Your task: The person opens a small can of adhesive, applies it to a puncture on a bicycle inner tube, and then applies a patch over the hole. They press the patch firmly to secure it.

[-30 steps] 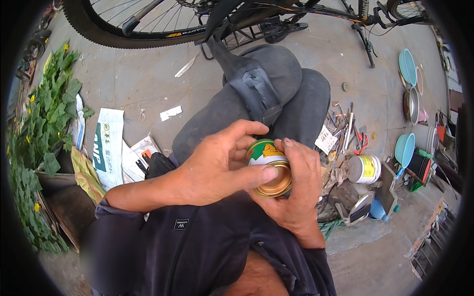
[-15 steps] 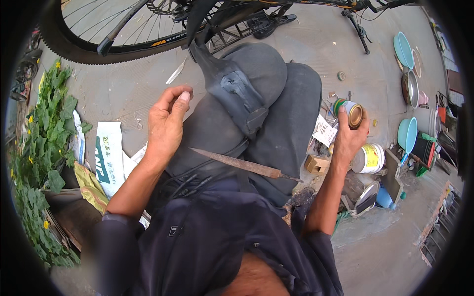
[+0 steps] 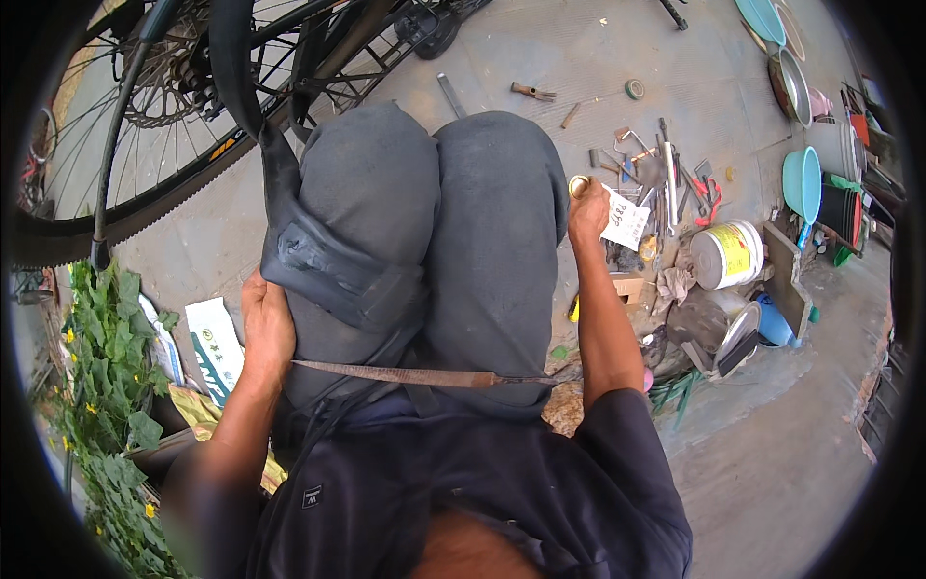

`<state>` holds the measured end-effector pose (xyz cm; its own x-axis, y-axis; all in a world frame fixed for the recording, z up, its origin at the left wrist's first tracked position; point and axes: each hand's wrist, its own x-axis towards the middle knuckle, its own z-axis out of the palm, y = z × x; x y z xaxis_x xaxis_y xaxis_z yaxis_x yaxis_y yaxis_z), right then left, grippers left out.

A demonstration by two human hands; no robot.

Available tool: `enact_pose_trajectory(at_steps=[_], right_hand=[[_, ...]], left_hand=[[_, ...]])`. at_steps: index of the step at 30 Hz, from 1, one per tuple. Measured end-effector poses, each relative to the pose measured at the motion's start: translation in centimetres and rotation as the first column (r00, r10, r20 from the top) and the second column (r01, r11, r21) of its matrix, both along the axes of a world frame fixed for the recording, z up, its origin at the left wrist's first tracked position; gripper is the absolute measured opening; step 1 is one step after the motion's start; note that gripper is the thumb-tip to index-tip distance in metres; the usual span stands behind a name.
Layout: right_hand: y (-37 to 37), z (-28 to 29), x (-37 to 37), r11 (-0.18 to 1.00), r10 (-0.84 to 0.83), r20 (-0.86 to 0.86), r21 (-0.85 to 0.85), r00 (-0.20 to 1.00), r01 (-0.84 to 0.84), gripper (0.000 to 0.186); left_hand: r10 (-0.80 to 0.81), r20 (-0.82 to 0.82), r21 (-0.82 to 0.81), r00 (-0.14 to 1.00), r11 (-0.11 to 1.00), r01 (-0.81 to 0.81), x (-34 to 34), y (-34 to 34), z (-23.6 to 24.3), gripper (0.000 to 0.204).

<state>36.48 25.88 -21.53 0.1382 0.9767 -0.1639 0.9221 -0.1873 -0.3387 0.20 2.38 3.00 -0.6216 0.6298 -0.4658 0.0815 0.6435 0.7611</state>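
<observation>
A black inner tube (image 3: 338, 265) hangs down from the bicycle wheel (image 3: 164, 106) and lies folded over my left thigh, with a dull roughened patch on its upper face. My left hand (image 3: 267, 323) is closed at the tube's left edge, its fingertips partly hidden there. In my right hand (image 3: 589, 214), beside my right knee, is a small can (image 3: 578, 186); its round gold-coloured end shows, and fingers cover most of its side. Across my lap lies a long rusty file (image 3: 415, 374) with a thin tang pointing right.
Hand tools (image 3: 666, 183) are scattered right of my knees, near a white card (image 3: 625, 217). A hammer (image 3: 532, 92) and a tape roll (image 3: 634, 89) lie ahead. Further right stand a white bucket (image 3: 719, 256) and blue basins (image 3: 802, 183). Leafy plants (image 3: 106, 367) line the left.
My view has swung right and forward, showing more tools. My left hand has come down from the air to the inner tube's edge. The can has tipped and moved in beside my right knee.
</observation>
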Motion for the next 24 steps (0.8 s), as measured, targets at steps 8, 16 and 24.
enact_pose_trajectory(at_steps=[8, 16, 24], right_hand=[[1.0, -6.6, 2.1, 0.99, 0.114, 0.101, -0.1, 0.988, -0.104, 0.038], [-1.3, -6.3, 0.9, 0.979, 0.116, 0.117, -0.182, 0.986, -0.094, 0.037], [-2.4, -5.5, 0.9, 0.981, 0.09, 0.046, -0.179, 0.995, -0.08, 0.036]], left_hand=[[-0.087, 0.017, 0.096, 0.996, 0.992, 0.085, 2.0, 3.2, 2.4, 0.037], [-0.029, 0.09, 0.08, 0.995, 0.997, 0.022, 2.2, 2.7, 2.0, 0.042], [-0.052, 0.081, 0.075, 0.995, 0.996, 0.046, 1.6, 2.5, 0.9, 0.042]])
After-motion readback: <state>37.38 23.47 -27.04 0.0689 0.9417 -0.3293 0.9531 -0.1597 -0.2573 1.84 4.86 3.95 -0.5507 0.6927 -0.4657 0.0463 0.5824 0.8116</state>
